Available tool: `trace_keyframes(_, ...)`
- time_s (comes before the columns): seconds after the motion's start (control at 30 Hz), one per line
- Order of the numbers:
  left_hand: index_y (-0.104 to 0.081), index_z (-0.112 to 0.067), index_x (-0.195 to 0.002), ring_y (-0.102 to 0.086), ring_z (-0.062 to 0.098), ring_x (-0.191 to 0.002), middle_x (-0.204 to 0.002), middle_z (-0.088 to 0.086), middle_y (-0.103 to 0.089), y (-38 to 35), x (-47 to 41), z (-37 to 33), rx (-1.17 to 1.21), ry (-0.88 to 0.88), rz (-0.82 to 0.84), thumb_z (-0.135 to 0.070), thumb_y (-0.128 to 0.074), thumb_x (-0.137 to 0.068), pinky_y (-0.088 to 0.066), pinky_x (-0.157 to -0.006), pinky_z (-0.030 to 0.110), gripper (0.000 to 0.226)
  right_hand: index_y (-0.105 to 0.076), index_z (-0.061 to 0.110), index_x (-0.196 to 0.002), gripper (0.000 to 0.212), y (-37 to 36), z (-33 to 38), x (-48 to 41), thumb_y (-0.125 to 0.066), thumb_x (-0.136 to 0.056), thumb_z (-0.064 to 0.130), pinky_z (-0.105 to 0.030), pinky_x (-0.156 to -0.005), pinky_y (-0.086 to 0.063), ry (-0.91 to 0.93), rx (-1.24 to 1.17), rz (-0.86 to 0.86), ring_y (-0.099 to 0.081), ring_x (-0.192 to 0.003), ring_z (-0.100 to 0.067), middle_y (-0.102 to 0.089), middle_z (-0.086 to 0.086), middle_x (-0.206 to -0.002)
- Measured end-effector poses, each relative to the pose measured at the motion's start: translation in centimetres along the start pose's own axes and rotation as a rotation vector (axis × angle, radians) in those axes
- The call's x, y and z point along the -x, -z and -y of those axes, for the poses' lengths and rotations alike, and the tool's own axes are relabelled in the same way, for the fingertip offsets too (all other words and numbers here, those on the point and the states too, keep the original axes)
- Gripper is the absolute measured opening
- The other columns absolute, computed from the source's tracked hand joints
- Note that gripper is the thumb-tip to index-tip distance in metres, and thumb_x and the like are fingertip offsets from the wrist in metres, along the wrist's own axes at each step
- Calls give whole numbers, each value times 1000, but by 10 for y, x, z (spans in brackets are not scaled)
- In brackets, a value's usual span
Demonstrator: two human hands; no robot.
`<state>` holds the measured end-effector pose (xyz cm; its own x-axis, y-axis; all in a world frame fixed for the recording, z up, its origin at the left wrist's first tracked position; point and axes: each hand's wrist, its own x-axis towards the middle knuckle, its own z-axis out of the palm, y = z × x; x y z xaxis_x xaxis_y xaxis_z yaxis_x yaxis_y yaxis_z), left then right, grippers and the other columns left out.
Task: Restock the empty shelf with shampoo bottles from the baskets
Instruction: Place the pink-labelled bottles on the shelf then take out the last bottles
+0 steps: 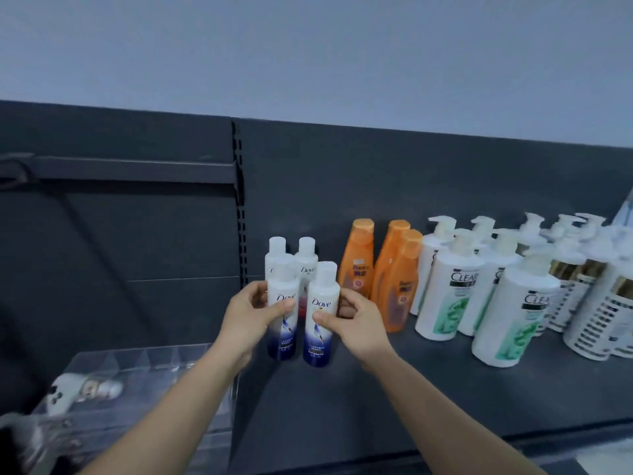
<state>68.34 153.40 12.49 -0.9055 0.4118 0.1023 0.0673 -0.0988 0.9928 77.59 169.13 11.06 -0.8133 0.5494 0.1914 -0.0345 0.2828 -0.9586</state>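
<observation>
Two white-and-blue Dove bottles stand upright at the front left of the dark shelf (342,399). My left hand (255,311) grips the left Dove bottle (282,323) around its middle. My right hand (356,320) grips the right Dove bottle (320,332), thumb across its label. Two more Dove bottles (306,260) stand close behind them against the back panel. Both held bottles appear to rest on the shelf surface.
Three orange bottles (358,258) stand to the right, then several white Clear pump bottles (448,293) and white-and-gold pump bottles (603,303) at the far right. A clear plastic bin (137,371) with a white bottle lying in it sits lower left. A slotted upright (239,200) divides the back panels.
</observation>
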Motion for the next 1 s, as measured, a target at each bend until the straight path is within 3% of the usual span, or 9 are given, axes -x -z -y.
trace_keyframes(0.1,-66,-13,-98,-67,17,-90,-97,3,-73,2,-14,7,-53,-4,-25,-5,-80,-75,-53,-84,31,28,-69,29,-101,38,-8,-6,-14,-84,-73,8,-40,-91,-57,6,10,33,-70,-97,-15,-76,3,-99)
trace_keyframes(0.27,-66,-15,-99,-68,21,-97,-100,3,-73,9,-34,18,-79,31,-20,-7,-80,-75,-54,-89,35,29,-65,21,-115,42,-20,-11,-29,-81,-78,10,-29,-88,-54,-37,44,53,-64,-98,-7,-71,7,-103)
trace_keyframes(0.47,-67,-17,-100,-68,23,-99,-99,2,-74,14,-51,30,-104,32,-16,-6,-80,-75,-54,-87,34,30,-65,17,-121,44,-29,-17,-47,-79,-80,11,-32,-92,-54,-19,95,32,-64,-104,-11,-71,2,-110)
trace_keyframes(0.67,-66,-26,-103,-68,5,-92,-97,-9,-74,19,-57,38,-234,-68,7,-13,-82,-74,-51,-82,25,35,-60,22,-122,43,-29,-22,-54,-74,-84,8,-5,-75,-47,43,124,25,-62,-92,9,-68,13,-105)
trace_keyframes(0.8,-62,-27,-114,-63,5,-102,-110,-12,-67,23,-57,50,-437,-119,44,-14,-85,-68,-51,-89,28,53,-60,26,-119,49,-30,-35,-53,-81,-76,16,-16,-80,-52,54,205,9,-63,-97,1,-68,13,-108)
trace_keyframes(1.0,-63,-20,-119,-63,10,-101,-110,-8,-66,17,-61,53,-524,-182,26,-14,-83,-70,-52,-89,33,54,-56,31,-102,40,-33,-40,-54,-83,-74,20,-19,-79,-52,26,265,-23,-64,-91,-2,-67,16,-98)
